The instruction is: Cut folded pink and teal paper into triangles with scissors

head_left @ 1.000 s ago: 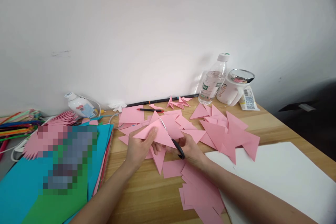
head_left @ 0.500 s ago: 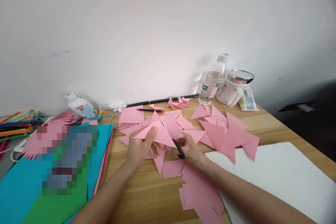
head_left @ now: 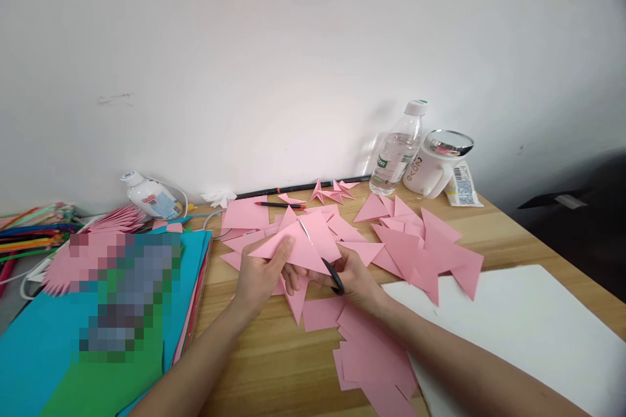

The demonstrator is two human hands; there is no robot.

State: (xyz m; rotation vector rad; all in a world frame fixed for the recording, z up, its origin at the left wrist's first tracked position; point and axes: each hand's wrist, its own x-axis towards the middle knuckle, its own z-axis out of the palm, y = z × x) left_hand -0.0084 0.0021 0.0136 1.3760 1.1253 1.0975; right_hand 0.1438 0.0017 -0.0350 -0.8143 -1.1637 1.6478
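Note:
My left hand (head_left: 267, 273) is closed on a folded piece of pink paper (head_left: 293, 249), with the thumb pressed on top. In my right hand (head_left: 346, 273) is a pair of scissors with black handles (head_left: 335, 277). One thin metal blade (head_left: 306, 230) lies over the paper, slanting up to the left; the other blade is hidden. Fingers of both hands are partly covered beneath the sheet. Around them lie pink paper pieces: a pile of pointed cutouts (head_left: 425, 247) to the right and a stack of pink sheets (head_left: 374, 352) nearer me.
Against the wall stand a water bottle (head_left: 394, 150) and a white mug (head_left: 433, 163). A white board (head_left: 513, 332) lies on the right. Blue and green sheets (head_left: 29, 339) lie left, below a white bottle (head_left: 151, 197). A pencil (head_left: 278, 205) rests on pink paper behind my hands.
Almost nothing differs. The hands, the pink paper and the scissors keep nearly the same pose, with only a slight shift of the paper and blade.

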